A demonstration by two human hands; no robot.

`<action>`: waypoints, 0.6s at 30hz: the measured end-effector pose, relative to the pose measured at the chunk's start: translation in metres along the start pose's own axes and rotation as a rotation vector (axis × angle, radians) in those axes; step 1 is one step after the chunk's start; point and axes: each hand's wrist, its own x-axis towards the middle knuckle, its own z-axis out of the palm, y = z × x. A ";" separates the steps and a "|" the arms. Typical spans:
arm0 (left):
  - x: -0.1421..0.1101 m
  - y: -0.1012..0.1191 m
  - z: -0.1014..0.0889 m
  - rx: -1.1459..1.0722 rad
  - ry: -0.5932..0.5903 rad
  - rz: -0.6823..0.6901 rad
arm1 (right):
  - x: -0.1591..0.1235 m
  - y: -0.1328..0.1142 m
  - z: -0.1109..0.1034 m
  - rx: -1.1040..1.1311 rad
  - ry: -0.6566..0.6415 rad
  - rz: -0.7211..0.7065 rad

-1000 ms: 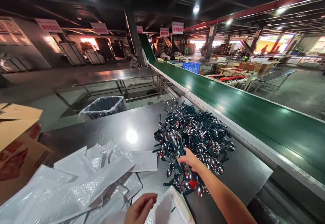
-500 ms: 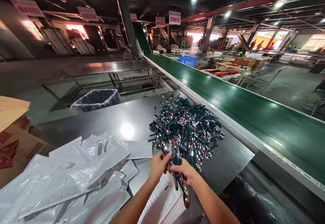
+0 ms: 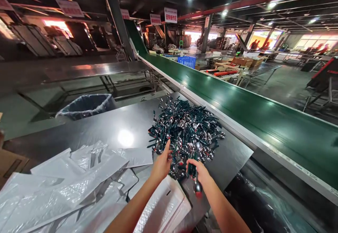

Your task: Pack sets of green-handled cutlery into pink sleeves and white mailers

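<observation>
From my feed, the left hand (image 3: 162, 164) is open, its fingers apart and the index finger raised at the near edge of one large heap of steel spoons with dark green handles (image 3: 186, 130). I can't tell whether it is touching the heap. The right hand (image 3: 199, 171) is closed around one green-handled steel spoon (image 3: 197, 187), with the round bowl hanging below the fist. I can't tell whether the fist holds any other spoons. The two hands are apart, and the right one is over the heap's near edge.

There are too many spoons in the heap for me to count. It sits on a dark grey metal tabletop (image 3: 105, 130), just beside the long white rail (image 3: 219, 122) of a green conveyor belt (image 3: 266, 129). To the left of the heap lie white bubble-lined plastic mailer bags (image 3: 66, 180), overlapping too much for an exact count. One more white mailer bag (image 3: 161, 204) lies under the left forearm, near the table's front edge.

Past the tabletop I see one round bin with a dark plastic liner (image 3: 86, 106), one long stainless steel table (image 3: 92, 70), and one blue plastic crate (image 3: 186, 62) farther along the conveyor. A white and red sign (image 3: 170, 15) hangs beyond them.
</observation>
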 end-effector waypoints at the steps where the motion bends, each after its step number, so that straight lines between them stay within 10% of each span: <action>1: 0.000 -0.009 0.001 -0.008 -0.008 -0.042 | -0.008 0.000 0.000 0.015 -0.030 0.015; 6: -0.017 -0.029 -0.002 -0.143 0.083 -0.064 | -0.050 0.000 0.013 0.111 -0.282 0.170; 13: -0.030 -0.002 -0.008 -0.653 0.018 -0.126 | -0.085 0.023 0.050 0.363 -0.768 0.450; 18: -0.035 0.007 -0.008 -0.716 0.187 -0.225 | -0.077 0.033 0.059 0.303 -0.840 0.479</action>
